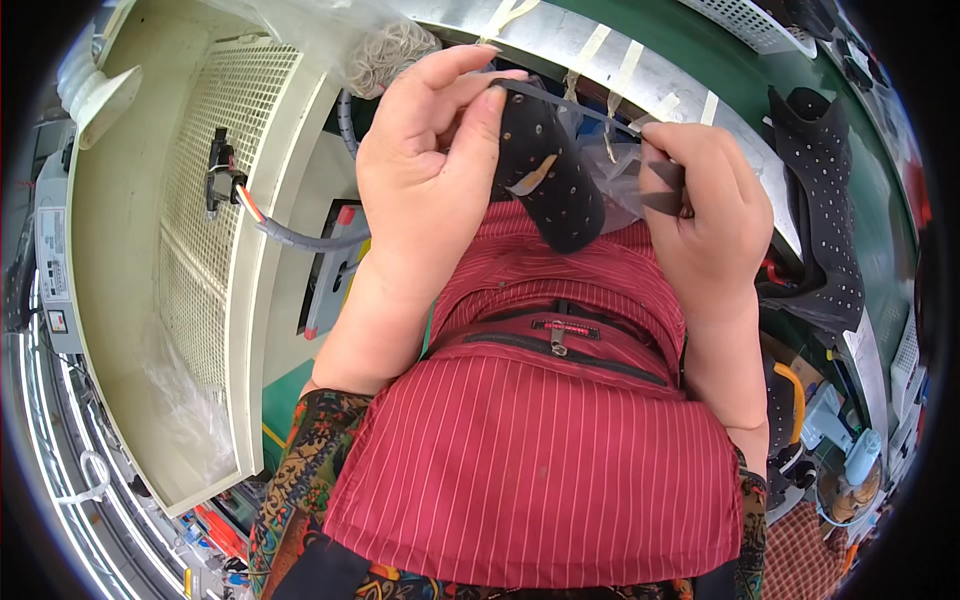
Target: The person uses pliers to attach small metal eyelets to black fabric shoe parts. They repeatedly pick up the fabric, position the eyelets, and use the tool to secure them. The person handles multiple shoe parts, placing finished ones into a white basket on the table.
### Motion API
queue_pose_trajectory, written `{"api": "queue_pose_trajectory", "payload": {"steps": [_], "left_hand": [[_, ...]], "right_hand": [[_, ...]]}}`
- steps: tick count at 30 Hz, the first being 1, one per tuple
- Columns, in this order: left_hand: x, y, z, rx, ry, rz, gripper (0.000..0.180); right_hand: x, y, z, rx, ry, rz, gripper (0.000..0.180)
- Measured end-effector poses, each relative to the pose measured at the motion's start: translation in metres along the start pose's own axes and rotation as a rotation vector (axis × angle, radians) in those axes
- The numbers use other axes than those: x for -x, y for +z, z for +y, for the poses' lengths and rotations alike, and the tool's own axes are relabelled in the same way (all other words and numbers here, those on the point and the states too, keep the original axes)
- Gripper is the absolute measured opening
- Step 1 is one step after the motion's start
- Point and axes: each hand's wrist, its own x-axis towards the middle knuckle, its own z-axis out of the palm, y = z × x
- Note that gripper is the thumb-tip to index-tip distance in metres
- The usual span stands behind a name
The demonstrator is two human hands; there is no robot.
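My left hand (425, 165) is closed in a pinch on one end of a narrow grey strip (570, 103), at the top of a black studded fabric piece (555, 185). That piece hangs like a rolled tube, with small shiny dots and a tan patch on its side. Across from it, my right hand (710, 195) is closed on the strip's other end. The strip runs nearly straight between both hands, and a dark folded tail of it (660, 188) shows beside the right fingers. Both hands are above the red striped apron (540, 460) on my lap.
A beige bin (255, 300) with a perforated panel stands at the left. Looped pale cord (390, 55) lies under clear plastic at the top. More black studded fabric (820, 210) drapes over the metal-edged green bench (870, 130); a white basket (755, 25) is behind.
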Motion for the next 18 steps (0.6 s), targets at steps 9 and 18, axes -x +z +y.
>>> {"api": "queue_pose_trajectory", "payload": {"steps": [9,18], "left_hand": [[-0.001,-0.002,0.009,-0.116,0.353,0.01,0.027],[0.0,0.001,0.015,-0.368,0.512,-0.11,0.027]], "right_hand": [[-0.008,-0.016,-0.002,-0.535,0.173,-0.119,0.016],[-0.033,-0.003,-0.012,-1.122,0.689,-0.406,0.032]]}}
